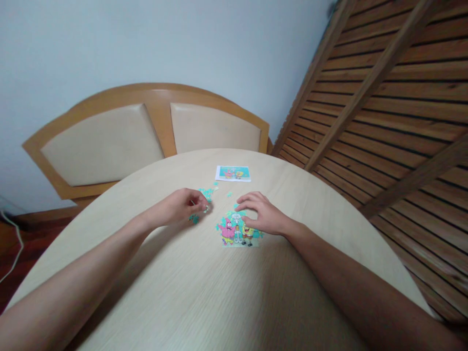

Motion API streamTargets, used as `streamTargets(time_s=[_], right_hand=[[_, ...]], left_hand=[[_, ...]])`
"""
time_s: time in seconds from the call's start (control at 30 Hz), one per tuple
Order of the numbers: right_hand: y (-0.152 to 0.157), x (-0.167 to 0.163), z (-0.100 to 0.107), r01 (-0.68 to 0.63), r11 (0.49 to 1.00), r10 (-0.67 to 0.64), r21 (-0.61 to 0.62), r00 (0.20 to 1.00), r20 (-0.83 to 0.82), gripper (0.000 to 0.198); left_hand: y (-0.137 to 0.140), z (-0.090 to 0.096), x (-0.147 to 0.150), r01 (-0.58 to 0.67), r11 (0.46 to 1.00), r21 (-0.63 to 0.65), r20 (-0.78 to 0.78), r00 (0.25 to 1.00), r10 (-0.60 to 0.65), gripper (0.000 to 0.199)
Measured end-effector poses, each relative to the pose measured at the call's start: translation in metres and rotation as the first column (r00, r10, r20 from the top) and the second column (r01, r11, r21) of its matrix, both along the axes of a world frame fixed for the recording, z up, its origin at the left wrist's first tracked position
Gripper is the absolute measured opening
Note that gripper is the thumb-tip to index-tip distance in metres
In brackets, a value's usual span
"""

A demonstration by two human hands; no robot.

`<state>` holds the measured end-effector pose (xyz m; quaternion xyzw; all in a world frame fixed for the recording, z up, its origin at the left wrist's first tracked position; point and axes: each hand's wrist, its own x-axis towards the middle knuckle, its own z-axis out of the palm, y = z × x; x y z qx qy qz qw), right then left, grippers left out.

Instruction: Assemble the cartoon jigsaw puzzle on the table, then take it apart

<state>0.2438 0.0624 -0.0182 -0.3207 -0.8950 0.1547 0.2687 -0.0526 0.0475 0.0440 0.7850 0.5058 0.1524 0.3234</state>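
A partly assembled jigsaw puzzle (pixel 237 231) lies on the round wooden table, showing a pink starfish, a pale figure and a yellow sponge character on turquoise. My right hand (pixel 265 214) hovers over its upper right part, fingers apart and curved, with nothing visible in them. To the left, my left hand (pixel 185 207) pinches a small puzzle piece (pixel 206 209) at its fingertips. Loose turquoise puzzle pieces (pixel 206 193) are scattered just beyond that hand, and some are partly hidden beneath it. A single loose piece (pixel 229 194) sits above the puzzle, between the hands.
A printed picture card (pixel 234 174) with the same characters lies at the back of the table (pixel 204 292). Behind the table stands a wooden chair back (pixel 157 92) with cream panels. A slatted wooden screen (pixel 383 107) leans at the right. A white cable (pixel 17 243) hangs at the left.
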Motion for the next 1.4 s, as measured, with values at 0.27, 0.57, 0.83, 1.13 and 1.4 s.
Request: streamTargets(time_s=[0.27, 0.57, 0.83, 1.13, 1.4], right_hand=[[-0.002, -0.001, 0.004, 0.004, 1.0, -0.004, 0.01, 1.0, 0.015, 0.022], [-0.002, -0.001, 0.003, 0.006, 1.0, -0.006, 0.016, 1.0, 0.009, 0.023], [-0.003, -0.001, 0.004, 0.005, 1.0, -0.005, 0.009, 1.0, 0.018, 0.023], [-0.002, -0.001, 0.002, 0.004, 1.0, -0.004, 0.025, 1.0, 0.013, 0.023], [-0.001, -0.001, 0.001, 0.001, 1.0, -0.001, 0.018, 1.0, 0.017, 0.024]], left_hand=[[-0.026, -0.014, 0.029, 0.225, 0.944, -0.241, 0.091, 0.974, -0.209, 0.022], [-0.031, -0.02, 0.033, 0.261, 0.938, -0.227, 0.055, 0.965, -0.255, 0.017], [-0.034, -0.022, 0.035, 0.199, 0.963, -0.179, -0.03, 0.978, -0.208, 0.014], [-0.034, -0.028, 0.037, 0.185, 0.976, -0.113, -0.124, 0.972, -0.199, 0.018], [-0.038, -0.025, 0.04, 0.144, 0.986, -0.088, -0.209, 0.965, -0.16, 0.016]])
